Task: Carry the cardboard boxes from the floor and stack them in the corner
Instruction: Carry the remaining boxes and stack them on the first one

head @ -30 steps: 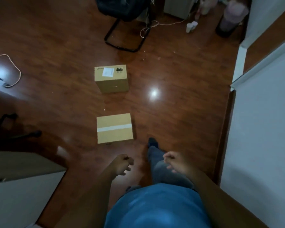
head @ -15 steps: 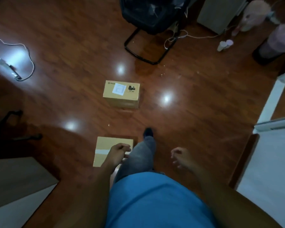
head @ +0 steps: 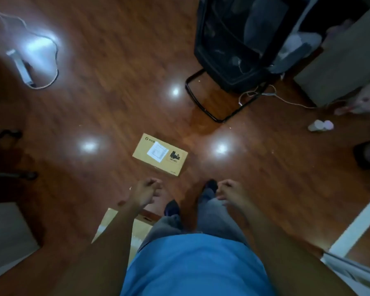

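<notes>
A cardboard box with a white label and black sticker (head: 160,154) lies on the wooden floor just ahead of my feet. A second, plain cardboard box (head: 140,228) sits near my left leg, mostly hidden under my left forearm. My left hand (head: 146,192) hangs in front of me with fingers loosely curled, holding nothing, a short way before the labelled box. My right hand (head: 230,192) is level with it, fingers curled, also with nothing in it.
A black chair with a sled base (head: 229,60) stands at the back right, cables (head: 265,95) trailing beside it. A power strip with white cord (head: 24,69) lies back left. A grey cabinet (head: 6,236) is at left, a white door frame (head: 357,229) at right.
I have walked forward: both boxes have slid toward me in view, the plain one now under my left arm. My hands stay low, curled and without a load.
</notes>
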`<state>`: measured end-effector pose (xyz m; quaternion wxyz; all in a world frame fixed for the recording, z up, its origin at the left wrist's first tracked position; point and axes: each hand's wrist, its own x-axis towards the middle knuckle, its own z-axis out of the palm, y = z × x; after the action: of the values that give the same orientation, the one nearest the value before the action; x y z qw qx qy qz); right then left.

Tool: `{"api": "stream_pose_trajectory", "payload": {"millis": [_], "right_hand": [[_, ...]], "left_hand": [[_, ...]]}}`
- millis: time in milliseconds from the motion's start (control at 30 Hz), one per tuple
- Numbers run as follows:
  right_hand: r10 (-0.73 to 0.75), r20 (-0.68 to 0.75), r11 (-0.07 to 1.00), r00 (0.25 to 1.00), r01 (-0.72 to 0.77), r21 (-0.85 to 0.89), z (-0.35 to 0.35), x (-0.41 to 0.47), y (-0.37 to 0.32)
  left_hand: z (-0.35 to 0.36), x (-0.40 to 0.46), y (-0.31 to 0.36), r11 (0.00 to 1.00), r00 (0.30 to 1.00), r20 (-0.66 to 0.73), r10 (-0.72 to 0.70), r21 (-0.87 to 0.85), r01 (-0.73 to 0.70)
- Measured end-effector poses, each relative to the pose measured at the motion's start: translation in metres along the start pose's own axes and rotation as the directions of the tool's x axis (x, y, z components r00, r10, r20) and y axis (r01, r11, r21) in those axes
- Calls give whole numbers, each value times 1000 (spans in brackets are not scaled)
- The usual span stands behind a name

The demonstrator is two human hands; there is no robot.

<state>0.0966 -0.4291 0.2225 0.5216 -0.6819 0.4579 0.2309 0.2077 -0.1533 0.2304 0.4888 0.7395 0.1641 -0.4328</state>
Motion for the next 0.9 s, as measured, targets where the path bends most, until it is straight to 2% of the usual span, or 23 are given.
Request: {"api": "stream_pose_trajectory", "payload": {"millis": [200,267,367,467,533,600,667,700,767,833,900], "right_hand": [[29,293,964,956,51,-261,2,102,-75],[52,355,933,933,82,-352,6,131,-99],[34,406,879,913,166,-447,26,181,-129],[15,427,859,904,207,-468,61,242,-134],[-29,417,811,909,265,-521,88,293,-120],[-76,391,742,917,314,-593,116,347,-97],[-71,332,731,940,276,-625,147,395,-66],[-33,279,771,960,202,-604,163,415,-49],[75,198,893,977,23,-449,194,444,-12],[147,116,955,982,-110,-274,223,457,20],[119,-4,991,993,-119,-55,244,460,40]], "left_hand": [[1,48,40,983,972,-177,-157,-119,137],[2,61,50,985,964,-219,-149,-116,126],[4,97,51,992,952,-296,-79,66,103],[2,161,39,988,923,-385,3,146,58],[-2,219,17,982,905,-423,38,184,45],[-4,281,-17,952,905,-416,87,303,48],[-11,341,-51,895,903,-396,163,444,33],[-16,371,-66,860,899,-390,202,510,28],[-28,424,-90,801,880,-402,251,597,45],[-42,468,-111,840,880,-432,196,538,77],[-51,498,-127,893,909,-404,106,441,92]]}}
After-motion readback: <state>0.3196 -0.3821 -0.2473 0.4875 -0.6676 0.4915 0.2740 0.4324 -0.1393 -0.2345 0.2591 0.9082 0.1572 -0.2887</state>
